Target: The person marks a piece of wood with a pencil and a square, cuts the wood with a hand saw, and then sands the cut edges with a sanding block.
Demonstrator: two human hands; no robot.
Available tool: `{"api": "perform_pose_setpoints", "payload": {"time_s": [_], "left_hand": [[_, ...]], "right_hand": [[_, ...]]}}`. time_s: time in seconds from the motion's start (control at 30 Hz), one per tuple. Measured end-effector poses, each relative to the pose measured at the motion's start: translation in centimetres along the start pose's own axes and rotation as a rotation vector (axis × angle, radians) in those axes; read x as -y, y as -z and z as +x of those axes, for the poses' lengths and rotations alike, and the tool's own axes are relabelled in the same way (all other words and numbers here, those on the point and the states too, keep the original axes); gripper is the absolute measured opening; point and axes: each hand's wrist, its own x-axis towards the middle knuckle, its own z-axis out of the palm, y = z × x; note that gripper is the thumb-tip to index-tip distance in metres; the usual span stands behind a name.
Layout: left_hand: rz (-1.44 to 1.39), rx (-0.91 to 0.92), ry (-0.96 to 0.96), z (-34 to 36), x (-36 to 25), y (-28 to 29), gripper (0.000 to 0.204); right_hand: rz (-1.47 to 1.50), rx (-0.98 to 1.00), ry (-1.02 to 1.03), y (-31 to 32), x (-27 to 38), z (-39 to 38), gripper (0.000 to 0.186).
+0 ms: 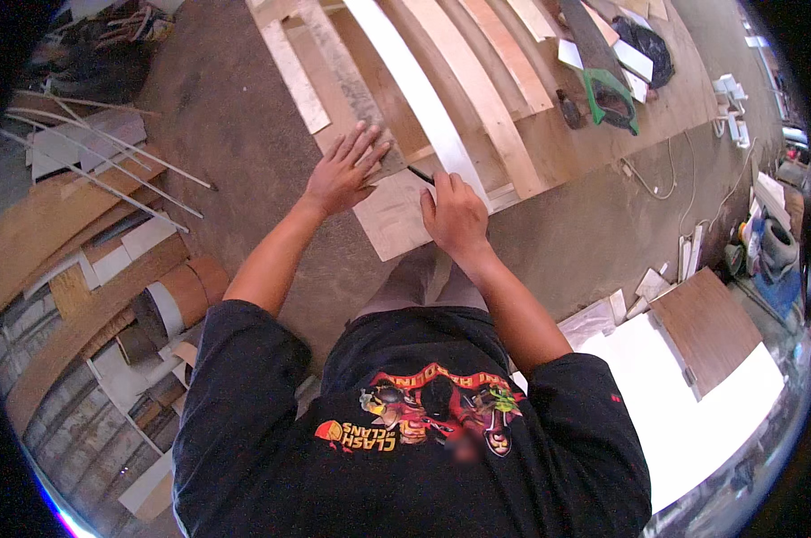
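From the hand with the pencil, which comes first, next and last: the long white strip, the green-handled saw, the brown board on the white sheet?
Measured from the right hand in the head view:
1. Long white strip, just above the hand, by its fingers.
2. Green-handled saw, up and to the right on the plywood.
3. Brown board on the white sheet, far lower right.

two hands marking a plywood sheet on a workshop floor

the left hand [347, 169] lies flat, fingers spread, on a grey strip [356, 99] laid across the plywood sheet [396, 220]. the right hand [455, 213] is closed round a dark pencil [420, 175], whose tip sits just beside the left hand's fingertips, at the edge of a long white strip [414, 85]. further up the sheet lies a handsaw with a green handle [611, 99]. offcuts of board [91, 269] are heaped to the left; a white panel [692, 394] lies to the right.
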Motion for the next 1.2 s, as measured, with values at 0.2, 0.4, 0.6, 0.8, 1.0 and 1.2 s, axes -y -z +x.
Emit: {"api": "perform_pose_setpoints", "payload": {"time_s": [0.2, 0.4, 0.6, 0.8, 1.0, 1.2], "left_hand": [[-0.194, -0.308, 0.221, -2.7, -1.1, -0.9, 0.077], [-0.400, -0.229, 0.294, -3.1, -1.4, -3.0, 0.040], [-0.412, -0.028, 0.397, -3.2, -1.8, -1.8, 0.033], [-0.424, 0.009, 0.389, -3.4, -2.1, -1.3, 0.032], [-0.434, -0.006, 0.398, -4.0, -3.0, -1.3, 0.031], [-0.431, -0.009, 0.437, -6.5, -2.4, -3.2, 0.030]], "right_hand": [[-0.003, -0.006, 0.158, -2.9, 2.1, -3.0, 0.016], [-0.105, 0.052, 0.144, -4.7, 2.7, -4.7, 0.018], [-0.020, 0.124, -0.126, -5.6, 2.0, -4.2, 0.025], [0.049, 0.092, -0.325, -5.9, 0.7, -4.0, 0.035], [0.035, 0.076, -0.400, -6.4, -0.7, -3.8, 0.027], [0.025, 0.050, -0.365, -7.0, -0.6, -3.7, 0.020]]}}
